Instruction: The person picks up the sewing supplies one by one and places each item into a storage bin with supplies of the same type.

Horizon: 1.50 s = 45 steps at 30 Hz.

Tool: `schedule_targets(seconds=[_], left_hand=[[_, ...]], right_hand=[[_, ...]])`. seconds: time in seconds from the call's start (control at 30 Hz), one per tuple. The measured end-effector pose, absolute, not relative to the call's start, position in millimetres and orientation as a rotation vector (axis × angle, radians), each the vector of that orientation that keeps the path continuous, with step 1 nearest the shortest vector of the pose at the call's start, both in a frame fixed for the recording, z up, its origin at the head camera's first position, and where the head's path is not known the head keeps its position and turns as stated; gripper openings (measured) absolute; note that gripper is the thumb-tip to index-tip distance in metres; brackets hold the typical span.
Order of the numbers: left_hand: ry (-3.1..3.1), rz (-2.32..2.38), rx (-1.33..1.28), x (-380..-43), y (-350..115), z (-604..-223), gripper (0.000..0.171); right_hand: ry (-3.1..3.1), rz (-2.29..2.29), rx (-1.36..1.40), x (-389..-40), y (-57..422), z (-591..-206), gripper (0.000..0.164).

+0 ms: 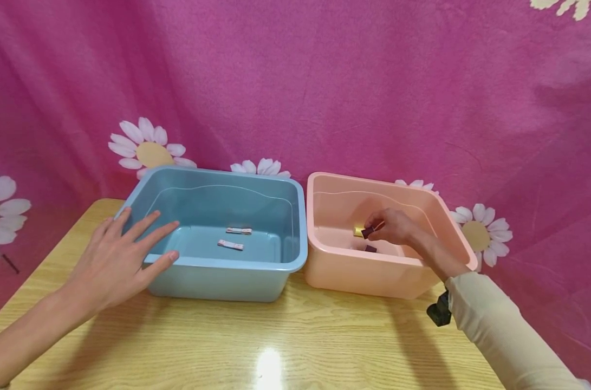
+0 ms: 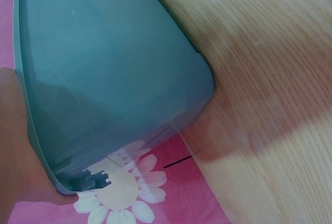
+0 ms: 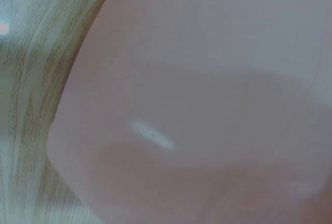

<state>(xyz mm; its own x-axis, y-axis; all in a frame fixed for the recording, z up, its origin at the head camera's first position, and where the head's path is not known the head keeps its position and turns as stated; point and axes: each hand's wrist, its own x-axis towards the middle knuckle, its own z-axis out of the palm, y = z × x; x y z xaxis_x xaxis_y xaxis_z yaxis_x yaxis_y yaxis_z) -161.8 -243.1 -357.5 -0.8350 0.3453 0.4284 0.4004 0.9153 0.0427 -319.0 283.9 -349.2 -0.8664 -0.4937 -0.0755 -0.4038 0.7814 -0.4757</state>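
My left hand (image 1: pixel 111 264), fingers spread and straight, rests over the near-left rim of the blue plastic tub (image 1: pixel 217 283). In the left wrist view, part of that hand (image 2: pixel 18 156) lies along the tub's rim. Two small whitish patterned strips (image 1: pixel 239 231) (image 1: pixel 231 245) lie on the tub's floor. Reaching into the pink tub (image 1: pixel 358 273), my right hand (image 1: pixel 394 226) pinches a small dark maroon block-like piece (image 1: pixel 368 232) between thumb and fingers. A small yellow piece (image 1: pixel 358 232) is just beside it, and another dark piece (image 1: pixel 370 249) sits below, partly hidden by the near rim.
Both tubs stand side by side on a wooden table (image 1: pixel 217 346), close to a magenta cloth (image 1: pixel 354 86) with daisies behind. A dark wrist device (image 1: pixel 440 310) hangs at my right cuff. The right wrist view is filled mostly by the pink tub's outer wall (image 3: pixel 207 105).
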Motion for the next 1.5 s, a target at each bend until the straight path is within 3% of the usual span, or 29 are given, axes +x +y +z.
schedule_targets(seconds=[0.87, 1.5], left_hand=[[-2.636, -0.180, -0.544, -161, -244, -359, 0.059], [-2.654, -0.177, -0.543, -161, -243, -357, 0.059]], right_hand=[[2.860, -0.643, -0.718, -317, 282, -349, 0.013], [3.012, -0.749, -0.696, -314, 284, -341, 0.030]])
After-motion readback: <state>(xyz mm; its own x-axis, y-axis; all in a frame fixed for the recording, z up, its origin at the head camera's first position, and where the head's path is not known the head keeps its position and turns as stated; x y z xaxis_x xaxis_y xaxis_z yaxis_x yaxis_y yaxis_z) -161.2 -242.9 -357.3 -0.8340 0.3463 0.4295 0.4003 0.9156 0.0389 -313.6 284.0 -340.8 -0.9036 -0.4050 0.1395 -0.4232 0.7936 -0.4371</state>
